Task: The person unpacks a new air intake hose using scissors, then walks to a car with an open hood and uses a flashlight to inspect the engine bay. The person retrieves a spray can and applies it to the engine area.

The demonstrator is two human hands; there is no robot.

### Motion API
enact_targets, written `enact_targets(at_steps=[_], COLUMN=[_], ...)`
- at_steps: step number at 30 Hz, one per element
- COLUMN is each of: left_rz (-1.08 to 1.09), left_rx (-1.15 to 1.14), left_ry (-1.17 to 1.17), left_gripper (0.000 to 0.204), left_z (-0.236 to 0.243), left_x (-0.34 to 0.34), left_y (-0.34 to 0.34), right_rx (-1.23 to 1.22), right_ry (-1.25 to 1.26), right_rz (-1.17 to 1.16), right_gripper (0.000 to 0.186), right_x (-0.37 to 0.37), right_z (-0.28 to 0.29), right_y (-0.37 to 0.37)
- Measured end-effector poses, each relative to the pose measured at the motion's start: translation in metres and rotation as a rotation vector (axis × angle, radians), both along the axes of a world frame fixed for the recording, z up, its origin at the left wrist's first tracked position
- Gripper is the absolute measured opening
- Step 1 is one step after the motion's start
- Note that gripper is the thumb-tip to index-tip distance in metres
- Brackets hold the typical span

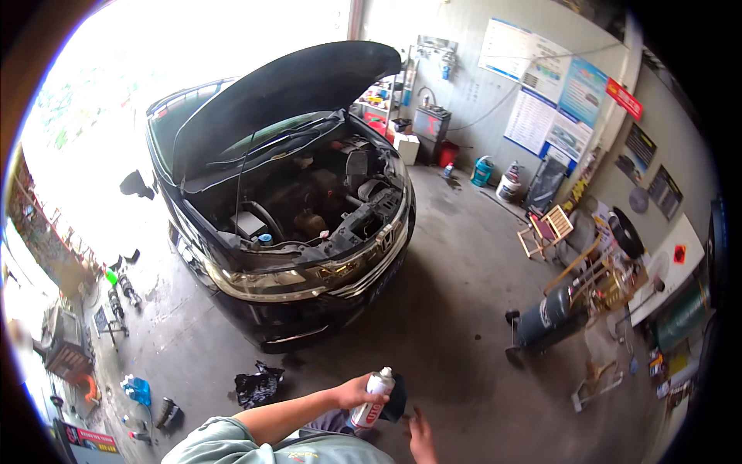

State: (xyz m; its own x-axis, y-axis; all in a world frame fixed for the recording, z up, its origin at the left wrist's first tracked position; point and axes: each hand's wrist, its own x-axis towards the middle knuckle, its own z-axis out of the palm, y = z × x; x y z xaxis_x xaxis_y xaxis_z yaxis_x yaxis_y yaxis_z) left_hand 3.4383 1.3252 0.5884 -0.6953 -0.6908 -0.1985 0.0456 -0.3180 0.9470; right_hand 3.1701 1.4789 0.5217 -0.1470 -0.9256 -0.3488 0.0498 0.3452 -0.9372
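L hand (354,392) gripping spray can (372,400), upright, w/ dark cloth (396,400) behind it. R hand (422,439) empty, fingers loose, just below can. Car (309,255) hood (286,97) up, engine bay well apart – nothing sprayed there yet, judging by distance; all engine work left.

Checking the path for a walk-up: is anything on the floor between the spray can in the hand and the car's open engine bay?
Nothing large. Left hand holds the spray can; a crumpled black bag lies left of the line to the engine bay, otherwise bare floor.

Left hand (354,392) closed in a grip, right hand (422,439) open, fingers loose
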Motion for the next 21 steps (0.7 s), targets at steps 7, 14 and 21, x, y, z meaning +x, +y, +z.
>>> enact_targets(at_steps=[7,14,21], left_rz=[0.079,0.031,0.382], left_rx=[0.062,-0.121,-0.134], left_ry=[0.1,0.0,-0.16], left_gripper=[0.057,0.064,0.057], left_z=[0.013,0.017,0.036], left_x=[-0.106,-0.195,-0.252], left_y=[-0.193,-0.428,-0.63], right_rx=[-0.091,-0.012,-0.008], right_ry=[-0.187,0.011,0.044], right_rz=[0.229,0.126,0.135], right_gripper=[0.055,0.048,0.039], right_x=[-0.049,-0.128,-0.278], right_z=[0.04,0.08,0.099], right_y=[-0.298,-0.514,-0.705])
